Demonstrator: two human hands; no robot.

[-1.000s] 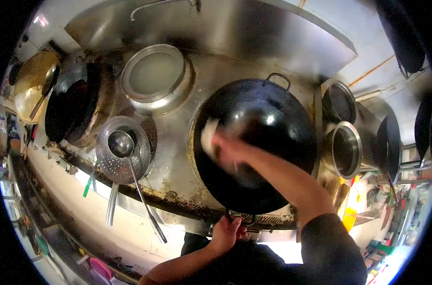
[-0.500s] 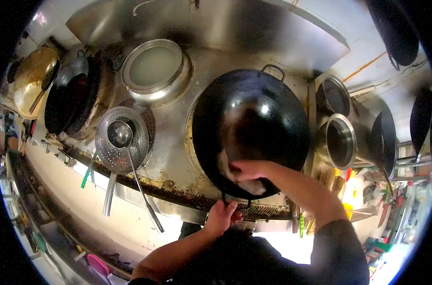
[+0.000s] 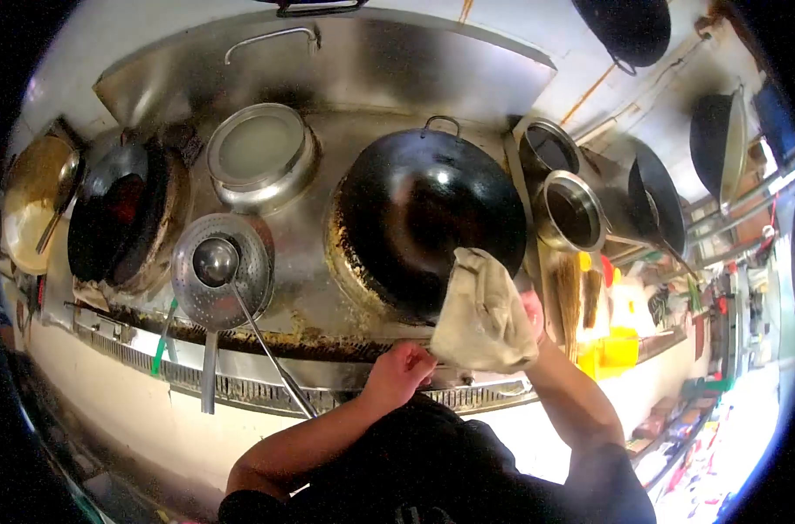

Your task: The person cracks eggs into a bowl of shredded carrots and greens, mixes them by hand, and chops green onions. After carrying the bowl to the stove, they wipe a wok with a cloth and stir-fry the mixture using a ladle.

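Observation:
A large black wok sits on the steel stove, its loop handle at the far edge. In front of its near right edge hangs a beige cloth, partly covering the rim. My right hand grips the cloth at its right side, with most of the fingers hidden behind the fabric. Just below the wok's near edge, my left hand is closed, its fingers curled near the cloth's lower left corner. Whether anything is inside those fingers cannot be made out.
Left of the wok are a perforated strainer with a ladle on it, a round pot and another dark wok. Two steel pots stand to the right, near yellow containers.
My right hand has come up out of the wok to the right with the cloth, which now hangs unfolded. My left hand has let go of the wok's near handle. The view has shifted.

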